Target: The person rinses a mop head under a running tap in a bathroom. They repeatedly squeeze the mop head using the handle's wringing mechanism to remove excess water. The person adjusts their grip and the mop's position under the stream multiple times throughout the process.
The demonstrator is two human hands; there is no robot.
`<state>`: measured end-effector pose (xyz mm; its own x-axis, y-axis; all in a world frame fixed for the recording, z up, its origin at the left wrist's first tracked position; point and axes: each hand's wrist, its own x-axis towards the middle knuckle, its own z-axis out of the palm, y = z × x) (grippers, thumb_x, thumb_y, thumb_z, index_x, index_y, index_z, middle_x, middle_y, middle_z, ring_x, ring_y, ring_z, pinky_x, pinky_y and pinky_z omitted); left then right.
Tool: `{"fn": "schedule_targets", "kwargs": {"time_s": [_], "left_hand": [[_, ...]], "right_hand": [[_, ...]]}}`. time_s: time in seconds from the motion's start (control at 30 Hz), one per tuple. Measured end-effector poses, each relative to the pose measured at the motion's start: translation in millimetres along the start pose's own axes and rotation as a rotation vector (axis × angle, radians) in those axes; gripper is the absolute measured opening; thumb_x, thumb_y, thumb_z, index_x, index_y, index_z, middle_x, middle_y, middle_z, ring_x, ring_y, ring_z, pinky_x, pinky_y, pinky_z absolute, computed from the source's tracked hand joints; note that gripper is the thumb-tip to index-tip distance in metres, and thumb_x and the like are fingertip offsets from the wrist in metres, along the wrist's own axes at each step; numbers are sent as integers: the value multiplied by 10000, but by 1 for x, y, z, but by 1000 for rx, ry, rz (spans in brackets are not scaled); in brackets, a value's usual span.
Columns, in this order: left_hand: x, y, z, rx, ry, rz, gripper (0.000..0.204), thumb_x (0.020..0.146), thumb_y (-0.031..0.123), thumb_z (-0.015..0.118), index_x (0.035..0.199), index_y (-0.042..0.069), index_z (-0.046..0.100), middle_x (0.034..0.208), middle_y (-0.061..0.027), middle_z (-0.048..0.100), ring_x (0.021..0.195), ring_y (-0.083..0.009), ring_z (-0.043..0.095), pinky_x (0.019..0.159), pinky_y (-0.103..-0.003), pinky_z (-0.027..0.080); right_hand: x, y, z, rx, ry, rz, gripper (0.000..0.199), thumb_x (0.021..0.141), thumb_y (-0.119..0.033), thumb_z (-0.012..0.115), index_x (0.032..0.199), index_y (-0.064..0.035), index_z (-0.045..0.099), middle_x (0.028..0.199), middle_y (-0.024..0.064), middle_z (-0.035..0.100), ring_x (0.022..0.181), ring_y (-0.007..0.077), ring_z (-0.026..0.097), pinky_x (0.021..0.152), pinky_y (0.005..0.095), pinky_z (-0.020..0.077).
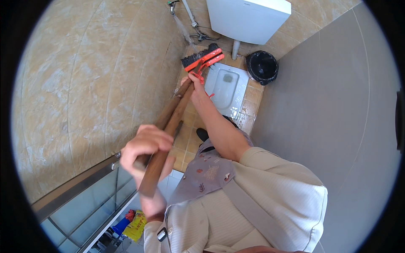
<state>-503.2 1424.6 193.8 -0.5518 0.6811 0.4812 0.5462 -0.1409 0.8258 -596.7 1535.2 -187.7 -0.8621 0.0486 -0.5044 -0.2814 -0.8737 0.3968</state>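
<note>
1. Your left hand [145, 147] has its grip closed around the upper ends of two brown wooden handles [168, 126], fingers wrapped over them.
2. Your right hand [195, 84] grips the same handles further down, just short of the heads, also closed tight.
3. Beyond that lower grip sit the red brush heads [204, 57] with black bristles, held under a stream of water [184, 31] from the wall tap [172, 5].
4. To the right of the lower grip lies the white squat toilet [227, 86]; a black waste bin [262, 66] stands beyond it.
</note>
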Motion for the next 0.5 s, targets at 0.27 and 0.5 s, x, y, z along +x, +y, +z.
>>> {"fn": "schedule_targets", "kwargs": {"time_s": [0.27, 0.5], "left_hand": [[-71, -62, 24, 105, 381, -358, 703, 705, -205, 573, 1324, 55, 367, 995, -95, 607, 955, -246, 629, 971, -429, 494], [-43, -60, 4, 37, 480, -361, 567, 733, -199, 547, 1234, 38, 430, 883, -70, 595, 889, -210, 607, 906, -399, 504]], "right_hand": [[22, -26, -144, -154, 289, 5, 115, 924, -82, 617, 915, -38, 511, 796, 127, 584, 707, 297, 612, 684, 461, 557], [4, -16, -164, -45, 467, -82, 144, 933, -115, 594, 831, -38, 528, 755, 123, 591, 716, 300, 616, 721, 465, 545]]}}
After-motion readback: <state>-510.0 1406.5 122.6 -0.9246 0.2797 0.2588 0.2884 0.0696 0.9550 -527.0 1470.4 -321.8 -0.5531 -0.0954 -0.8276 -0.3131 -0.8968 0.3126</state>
